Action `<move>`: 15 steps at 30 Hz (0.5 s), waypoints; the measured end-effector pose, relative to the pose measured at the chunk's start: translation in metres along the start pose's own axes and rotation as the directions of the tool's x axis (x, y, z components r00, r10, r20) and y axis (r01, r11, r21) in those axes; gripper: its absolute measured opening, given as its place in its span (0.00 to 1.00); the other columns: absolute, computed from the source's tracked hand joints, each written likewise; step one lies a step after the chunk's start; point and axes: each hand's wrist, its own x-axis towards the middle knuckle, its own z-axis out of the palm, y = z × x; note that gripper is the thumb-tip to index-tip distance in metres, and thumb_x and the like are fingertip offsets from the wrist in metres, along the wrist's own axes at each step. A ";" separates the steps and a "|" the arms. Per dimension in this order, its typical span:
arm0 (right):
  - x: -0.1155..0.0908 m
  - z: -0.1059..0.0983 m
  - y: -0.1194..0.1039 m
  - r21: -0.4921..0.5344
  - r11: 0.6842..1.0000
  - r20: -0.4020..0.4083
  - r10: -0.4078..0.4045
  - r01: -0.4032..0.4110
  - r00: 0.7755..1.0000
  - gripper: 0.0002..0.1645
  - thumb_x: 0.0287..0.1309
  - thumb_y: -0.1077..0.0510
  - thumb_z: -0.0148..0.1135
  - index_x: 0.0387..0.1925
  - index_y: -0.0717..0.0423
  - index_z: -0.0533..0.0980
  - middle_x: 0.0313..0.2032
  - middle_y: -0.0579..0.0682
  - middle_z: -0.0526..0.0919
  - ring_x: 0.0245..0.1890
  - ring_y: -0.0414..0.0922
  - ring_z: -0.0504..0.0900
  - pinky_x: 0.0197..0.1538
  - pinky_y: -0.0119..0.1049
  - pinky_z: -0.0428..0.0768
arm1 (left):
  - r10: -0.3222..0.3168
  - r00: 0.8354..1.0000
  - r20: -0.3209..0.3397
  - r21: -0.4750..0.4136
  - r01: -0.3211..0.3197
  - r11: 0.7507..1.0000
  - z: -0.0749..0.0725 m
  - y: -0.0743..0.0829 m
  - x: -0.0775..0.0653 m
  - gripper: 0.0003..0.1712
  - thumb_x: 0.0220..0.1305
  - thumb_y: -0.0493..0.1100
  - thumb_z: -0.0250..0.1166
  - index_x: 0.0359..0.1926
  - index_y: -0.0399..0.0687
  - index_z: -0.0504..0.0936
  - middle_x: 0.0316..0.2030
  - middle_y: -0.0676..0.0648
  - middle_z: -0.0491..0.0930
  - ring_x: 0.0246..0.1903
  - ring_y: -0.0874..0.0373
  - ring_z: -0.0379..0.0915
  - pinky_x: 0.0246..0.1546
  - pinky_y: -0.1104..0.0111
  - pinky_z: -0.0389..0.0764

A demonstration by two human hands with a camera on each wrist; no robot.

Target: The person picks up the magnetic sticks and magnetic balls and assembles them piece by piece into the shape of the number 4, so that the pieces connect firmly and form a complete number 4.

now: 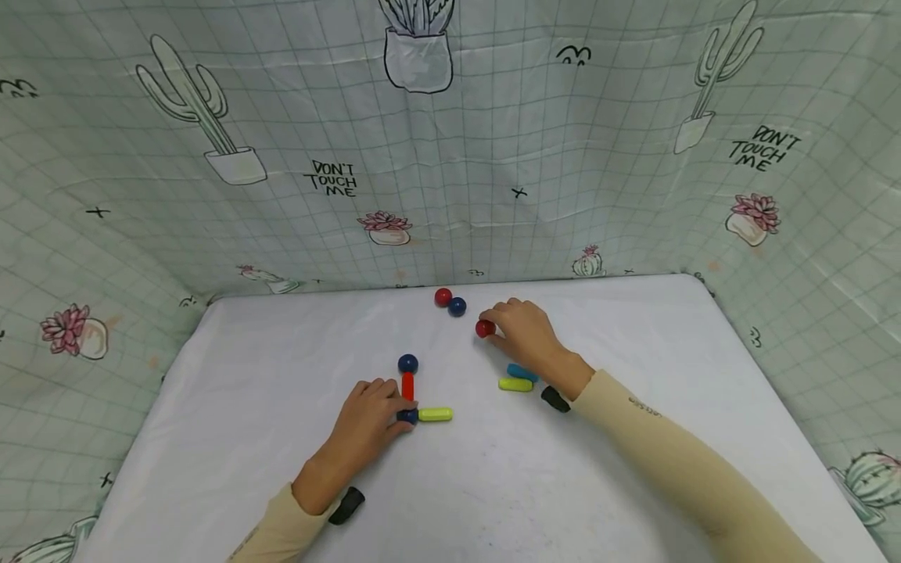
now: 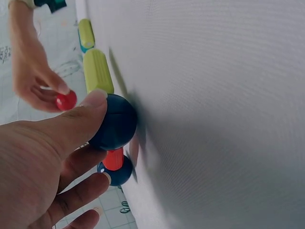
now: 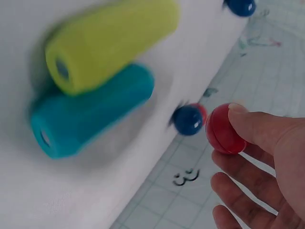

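My left hand (image 1: 366, 420) pinches a dark blue ball (image 2: 116, 123) between thumb and fingers. From that ball a yellow-green rod (image 1: 436, 414) extends to the right and a red rod (image 1: 407, 385) extends away from me. At the red rod's far end sits a second blue ball (image 1: 407, 363). My right hand (image 1: 528, 335) holds a red ball (image 3: 225, 130) by thumb and fingertips, above the table on the far right side. In the left wrist view, that hand with its ball shows beyond the yellow-green rod.
Another red ball (image 1: 443, 297) and a blue ball (image 1: 457, 306) lie near the table's back edge. Under the right forearm are a blue rod (image 1: 522, 372) and a yellow-green rod (image 1: 516, 385). Black wrist-camera mounts (image 1: 346, 506) show at both wrists. Printed cloth (image 1: 450, 156) surrounds the white table.
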 end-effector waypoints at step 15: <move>-0.065 0.004 -0.049 0.144 0.980 -0.014 -0.140 0.140 0.990 0.19 0.50 0.56 0.86 0.44 0.52 0.89 0.39 0.44 0.91 0.40 0.45 0.85 0.46 0.41 0.84 | -0.022 0.999 0.026 -0.007 0.023 1.000 0.000 0.001 0.002 0.19 0.50 0.43 0.86 0.45 0.49 0.95 0.29 0.55 0.74 0.33 0.59 0.69 0.50 0.59 0.77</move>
